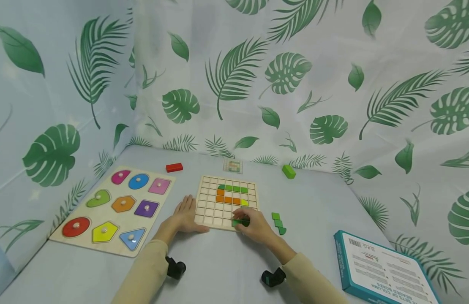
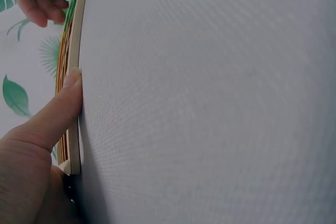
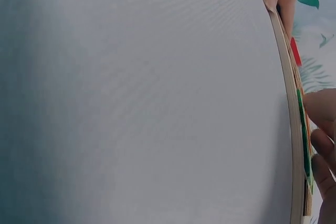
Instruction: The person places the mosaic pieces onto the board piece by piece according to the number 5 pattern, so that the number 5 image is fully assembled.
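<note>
A wooden grid board [image 1: 215, 211] lies on the table with green, orange and yellow tiles [image 1: 232, 200] in several of its cells. My left hand [image 1: 186, 216] rests at the board's left side, fingers straight, its thumb [image 2: 68, 98] against the near edge. Over the near right corner, my right hand [image 1: 253, 226] has its thumb and fingers bent around a green tile [image 1: 235, 222] in the bottom row. In the right wrist view, a fingertip touches the green tiles [image 3: 303, 129] along that edge. The right hand partly hides this corner. Loose green tiles [image 1: 278, 223] lie right of the board.
A shape puzzle board [image 1: 116, 219] with knobbed pieces lies at the left. Behind the grid board are a red block [image 1: 174, 167], a small pattern card [image 1: 233, 166] and a green block [image 1: 289, 171]. A blue-edged box [image 1: 386, 266] lies at the front right.
</note>
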Action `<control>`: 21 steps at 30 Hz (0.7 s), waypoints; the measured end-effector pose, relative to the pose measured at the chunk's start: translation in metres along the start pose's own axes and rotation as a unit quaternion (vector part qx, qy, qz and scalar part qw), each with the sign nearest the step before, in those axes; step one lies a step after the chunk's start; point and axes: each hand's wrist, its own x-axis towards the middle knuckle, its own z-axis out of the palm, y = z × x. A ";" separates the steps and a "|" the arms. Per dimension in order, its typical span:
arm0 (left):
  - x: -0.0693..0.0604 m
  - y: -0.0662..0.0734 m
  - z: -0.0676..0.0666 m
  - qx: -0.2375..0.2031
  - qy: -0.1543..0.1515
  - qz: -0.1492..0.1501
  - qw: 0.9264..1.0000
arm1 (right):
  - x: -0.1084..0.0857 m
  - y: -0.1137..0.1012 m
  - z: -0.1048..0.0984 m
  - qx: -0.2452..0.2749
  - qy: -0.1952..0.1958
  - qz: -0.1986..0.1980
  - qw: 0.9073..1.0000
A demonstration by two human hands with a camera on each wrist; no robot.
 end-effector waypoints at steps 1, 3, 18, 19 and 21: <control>0.000 0.000 0.001 -0.002 0.001 0.001 1.000 | -0.001 0.001 -0.001 0.002 0.005 0.004 1.000; 0.002 -0.002 0.003 -0.004 0.002 0.001 1.000 | -0.004 0.002 -0.004 0.012 0.020 0.015 1.000; 0.014 -0.015 0.014 -0.007 0.008 0.008 1.000 | -0.033 0.029 -0.045 0.056 0.108 0.114 0.986; 0.015 -0.016 0.014 -0.004 0.005 0.008 1.000 | -0.035 0.030 -0.047 0.052 0.110 0.113 0.986; 0.018 -0.017 0.016 -0.001 0.006 0.009 1.000 | -0.037 0.033 -0.050 0.047 0.115 0.111 0.986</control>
